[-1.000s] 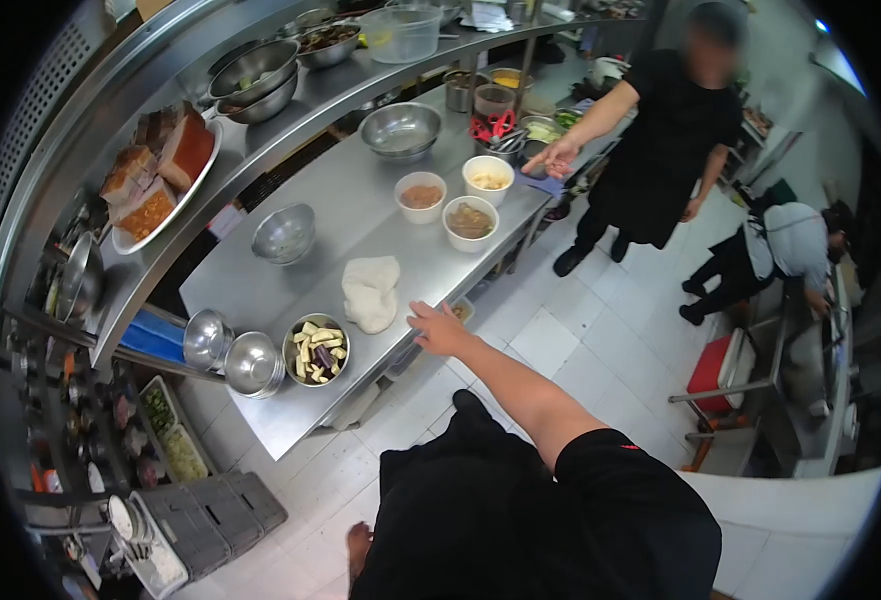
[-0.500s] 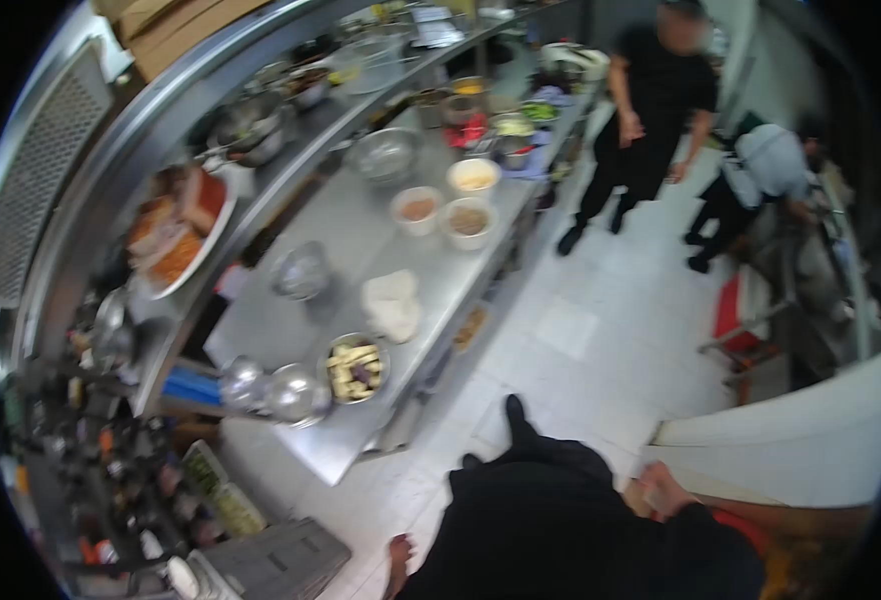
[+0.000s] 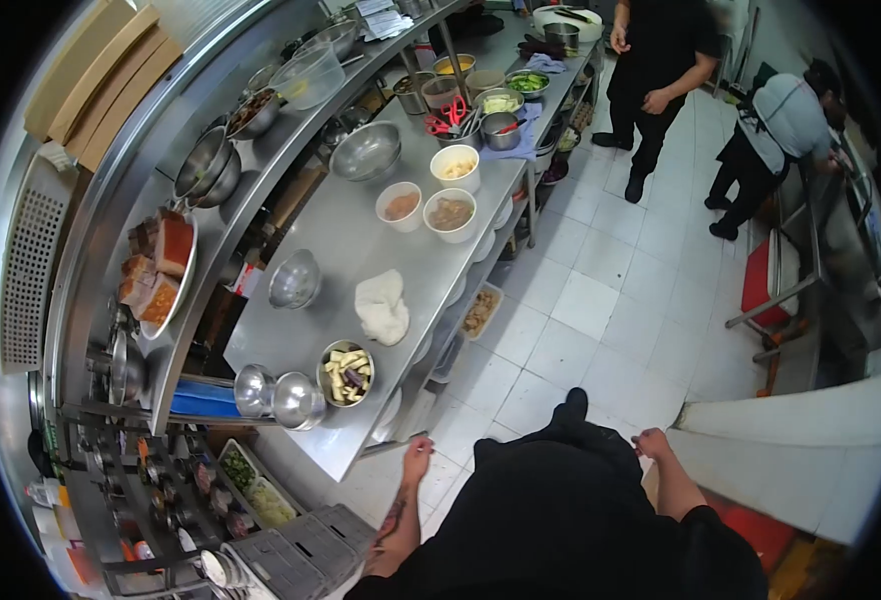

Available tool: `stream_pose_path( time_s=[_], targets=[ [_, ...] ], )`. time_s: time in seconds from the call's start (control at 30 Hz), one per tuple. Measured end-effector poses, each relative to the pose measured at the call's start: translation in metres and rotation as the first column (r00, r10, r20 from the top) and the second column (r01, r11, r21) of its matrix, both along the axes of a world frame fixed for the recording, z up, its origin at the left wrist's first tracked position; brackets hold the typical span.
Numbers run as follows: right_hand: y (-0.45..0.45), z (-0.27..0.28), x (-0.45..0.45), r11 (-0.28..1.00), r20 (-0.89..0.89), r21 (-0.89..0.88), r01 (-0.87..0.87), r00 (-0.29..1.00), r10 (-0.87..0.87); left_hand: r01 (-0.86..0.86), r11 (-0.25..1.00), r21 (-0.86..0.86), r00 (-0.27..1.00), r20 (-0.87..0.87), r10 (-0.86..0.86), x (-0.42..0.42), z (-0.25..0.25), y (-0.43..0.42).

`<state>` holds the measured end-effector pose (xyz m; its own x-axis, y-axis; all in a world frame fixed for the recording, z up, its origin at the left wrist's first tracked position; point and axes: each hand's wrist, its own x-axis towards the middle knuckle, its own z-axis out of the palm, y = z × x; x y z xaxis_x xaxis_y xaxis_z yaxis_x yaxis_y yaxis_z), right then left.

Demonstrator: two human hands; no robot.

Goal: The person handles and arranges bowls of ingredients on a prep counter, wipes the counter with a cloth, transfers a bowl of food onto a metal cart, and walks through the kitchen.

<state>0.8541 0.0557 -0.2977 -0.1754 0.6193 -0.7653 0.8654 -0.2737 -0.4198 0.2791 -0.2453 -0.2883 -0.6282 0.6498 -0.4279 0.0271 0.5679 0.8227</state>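
Our left hand [image 3: 418,458] hangs loosely curled beside the near end of the steel tabletop [image 3: 346,225], with nothing visible in its grip; our right hand [image 3: 649,443], fingers bent, is well apart on our other side, and we cannot tell whether it holds anything small. Neither hand touches the tabletop.

Nearest our left hand, a metal bowl [image 3: 349,404] of cut eggplant [image 3: 346,376] sits upright near the tabletop's corner, just beside two smaller clusters of metal bowls [image 3: 298,402]. The cutting looks finished, by our judgement: the pieces are sliced and gathered (raw, from their pale flesh), with no knife beside them. We see no cooking of them, and what else is left we cannot tell. The bowl is round and points no way; the chunks lie in mixed directions, without one shared axis.

Farther along, what looks like a crumpled white cloth [image 3: 382,308] lies with its longer side aslant to the tabletop's front edge. Beyond it stand three white tubs [image 3: 453,236] of food, and red-handled scissors [image 3: 448,118] in a container. Past the tabletop, a person in black [image 3: 661,50] stands, while another person [image 3: 789,115] bends over a counter.
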Motion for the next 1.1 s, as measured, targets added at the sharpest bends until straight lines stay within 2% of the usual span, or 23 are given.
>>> stream_pose_path(
  time_s=[0.07, 0.13, 0.17, 0.2, 0.27, 0.33, 0.37, 0.4, 0.47, 0.5, 0.57, 0.63, 0.7, 0.77, 0.8, 0.87, 0.9, 0.93, 1.0, 1.03, 1.1],
  targets=[
    [0.044, 0.004, -0.004, 0.973, -0.079, -0.064, 0.222, 0.971, -0.227, -0.089, 0.996, -0.032, 0.996, -0.032, 0.088, -0.006, -0.005, 0.024],
    [0.090, -0.014, 0.001, 0.950, -0.160, -0.068, 0.306, 0.936, -0.313, -0.139, 0.985, -0.106, 0.990, -0.030, 0.136, 0.008, -0.004, 0.048],
    [0.111, -0.018, 0.000, 0.944, -0.159, -0.074, 0.323, 0.930, -0.331, -0.048, 0.981, -0.186, 0.995, -0.095, 0.030, 0.006, -0.037, 0.050],
    [0.130, -0.021, -0.002, 0.937, -0.160, -0.083, 0.341, 0.923, -0.350, 0.093, 0.920, -0.382, 0.967, -0.185, -0.175, 0.020, -0.010, 0.074],
    [0.168, -0.045, -0.001, 0.993, -0.125, -0.051, 0.107, 0.986, -0.113, 0.245, 0.831, -0.499, 0.897, -0.209, -0.390, 0.043, 0.006, 0.114],
    [0.200, -0.054, -0.007, 0.980, -0.039, 0.098, -0.173, 0.983, 0.177, 0.290, 0.846, -0.448, 0.871, -0.243, -0.427, 0.064, 0.017, 0.165],
    [0.214, -0.061, -0.010, 0.990, -0.164, 0.082, -0.113, 0.978, 0.125, 0.293, 0.909, -0.297, 0.890, -0.263, -0.373, 0.073, 0.024, 0.193],
    [0.226, -0.064, -0.014, 0.996, -0.287, 0.062, -0.061, 0.955, 0.076, 0.257, 0.947, -0.196, 0.941, -0.172, -0.291, 0.082, 0.040, 0.228],
    [0.252, -0.032, -0.028, 0.997, -0.450, -0.067, 0.029, 0.891, -0.056, 0.345, 0.939, -0.008, 0.900, -0.281, -0.333, 0.079, 0.064, 0.293],
    [0.263, -0.016, -0.036, 0.997, -0.422, -0.073, 0.032, 0.905, -0.060, 0.382, 0.923, 0.041, 0.884, -0.309, -0.352, 0.075, 0.107, 0.331],
    [0.279, -0.003, -0.038, 0.993, -0.348, -0.103, 0.050, 0.934, -0.083, 0.474, 0.872, 0.120, 0.770, -0.537, -0.344, 0.043, 0.171, 0.399],
    [0.289, -0.007, -0.025, 0.986, -0.234, -0.145, 0.078, 0.966, -0.111, 0.382, 0.893, 0.238, 0.842, -0.487, -0.231, -0.001, 0.232, 0.463],
    [0.291, -0.015, 0.007, 0.965, -0.099, -0.214, 0.152, 0.979, -0.176, 0.286, 0.914, 0.287, 0.886, -0.442, -0.139, -0.056, 0.268, 0.523],
    [0.299, 0.008, 0.018, 0.936, 0.030, -0.250, 0.247, 0.968, -0.248, 0.358, 0.925, 0.127, 0.627, -0.767, -0.138, -0.107, 0.272, 0.578],
    [0.300, 0.039, 0.015, 0.926, 0.102, -0.246, 0.285, 0.958, -0.268, 0.356, 0.924, 0.141, 0.633, -0.764, -0.127, -0.122, 0.273, 0.604],
    [0.304, 0.083, 0.008, 0.921, 0.127, -0.247, 0.302, 0.952, -0.279, 0.388, 0.914, -0.117, 0.340, -0.904, -0.260, -0.134, 0.269, 0.651],
    [0.315, 0.091, 0.000, 0.915, 0.135, -0.251, 0.315, 0.948, -0.289, 0.352, 0.889, -0.292, 0.369, -0.830, -0.419, -0.139, 0.263, 0.673],
    [0.324, 0.086, 0.003, 0.913, 0.139, -0.244, 0.327, 0.944, -0.301, 0.363, 0.887, -0.286, 0.369, -0.830, -0.418, -0.143, 0.259, 0.684],
    [0.351, 0.060, 0.009, 0.893, 0.080, -0.301, 0.334, 0.942, -0.325, 0.401, 0.822, -0.404, 0.438, -0.704, -0.559, -0.145, 0.250, 0.720],
    [0.377, 0.027, 0.017, 0.768, 0.036, -0.516, 0.379, 0.905, -0.423, 0.411, 0.816, -0.407, 0.439, -0.696, -0.569, -0.147, 0.237, 0.735],
    [0.425, 0.034, -0.050, 0.937, -0.029, -0.330, 0.114, 0.991, -0.131, 0.427, 0.812, -0.397, 0.411, -0.715, -0.565, -0.151, 0.212, 0.749]
  ],
)
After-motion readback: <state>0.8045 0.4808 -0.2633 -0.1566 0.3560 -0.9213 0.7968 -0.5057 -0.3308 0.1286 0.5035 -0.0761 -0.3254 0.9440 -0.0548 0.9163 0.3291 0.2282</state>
